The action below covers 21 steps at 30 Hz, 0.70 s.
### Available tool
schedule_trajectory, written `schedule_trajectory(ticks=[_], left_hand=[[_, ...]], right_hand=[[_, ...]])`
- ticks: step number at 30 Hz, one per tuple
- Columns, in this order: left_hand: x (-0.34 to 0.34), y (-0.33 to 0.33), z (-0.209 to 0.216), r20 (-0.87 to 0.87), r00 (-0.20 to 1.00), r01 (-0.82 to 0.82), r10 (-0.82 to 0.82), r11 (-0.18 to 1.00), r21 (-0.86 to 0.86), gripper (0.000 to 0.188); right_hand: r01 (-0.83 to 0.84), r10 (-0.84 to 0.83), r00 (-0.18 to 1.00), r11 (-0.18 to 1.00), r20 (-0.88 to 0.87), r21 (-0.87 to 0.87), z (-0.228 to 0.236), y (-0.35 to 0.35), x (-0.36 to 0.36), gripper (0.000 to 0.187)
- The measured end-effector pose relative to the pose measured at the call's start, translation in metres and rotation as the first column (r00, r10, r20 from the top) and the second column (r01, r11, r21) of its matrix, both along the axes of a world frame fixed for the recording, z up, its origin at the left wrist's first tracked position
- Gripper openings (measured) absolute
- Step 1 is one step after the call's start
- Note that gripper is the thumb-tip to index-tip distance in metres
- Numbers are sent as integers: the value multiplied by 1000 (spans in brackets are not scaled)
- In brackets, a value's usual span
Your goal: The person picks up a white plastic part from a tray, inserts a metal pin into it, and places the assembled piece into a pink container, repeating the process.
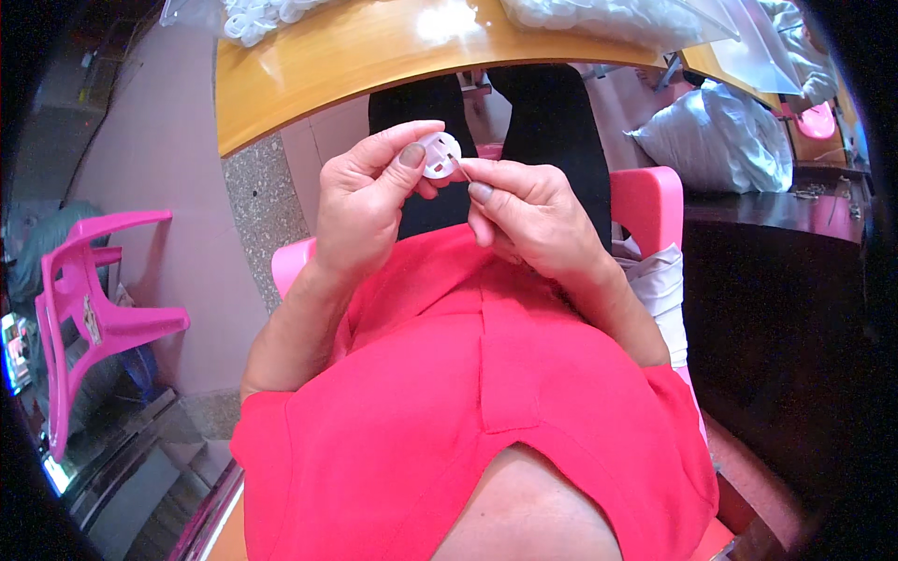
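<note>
A small round white plastic piece (pixel 439 153) with slots in its face is held up above my lap. My left hand (pixel 363 201) pinches its left side between thumb and fingers. At its right edge, my right hand (pixel 544 213) has thumb and forefinger pressed together on a thin, slender piece (pixel 464 171). The tip of that slender piece meets or nearly meets the disc; its kind is too small to make out. Both hands are in front of the yellow-brown table's near edge, over my dark trousers.
On the yellow-brown table (pixel 318 79) ahead lie white plastic parts (pixel 254 19) at the left and a clear bag (pixel 599 19) of pale parts. A pink plastic chair (pixel 98 243) lies at the left. To the right, a stuffed whitish bag (pixel 716 136) rests by a dark tabletop (pixel 758 208).
</note>
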<state>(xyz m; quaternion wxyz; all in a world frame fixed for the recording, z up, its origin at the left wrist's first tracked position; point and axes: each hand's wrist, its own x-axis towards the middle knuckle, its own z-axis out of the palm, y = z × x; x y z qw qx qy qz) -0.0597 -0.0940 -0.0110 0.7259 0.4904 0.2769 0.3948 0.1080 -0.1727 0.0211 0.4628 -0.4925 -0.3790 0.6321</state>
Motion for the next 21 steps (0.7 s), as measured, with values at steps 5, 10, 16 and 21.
schedule_trajectory(ticks=[5,10,16,21], left_hand=[[-2,3,-1,-11,1000,24,-24,998,-63,31],[0,2,1,128,991,68,-45,980,-187,27],[2,1,0,157,987,74,-41,976,-206,27],[2,1,0,153,987,71,-41,978,-196,27]], right_hand=[[-31,-169,806,945,568,325,-6,-4,-1,31],[-161,-237,607,898,758,409,-3,-3,-1,36],[-207,-261,514,887,817,414,-3,-4,-2,37],[-222,-324,493,851,808,477,-10,-3,-2,32]])
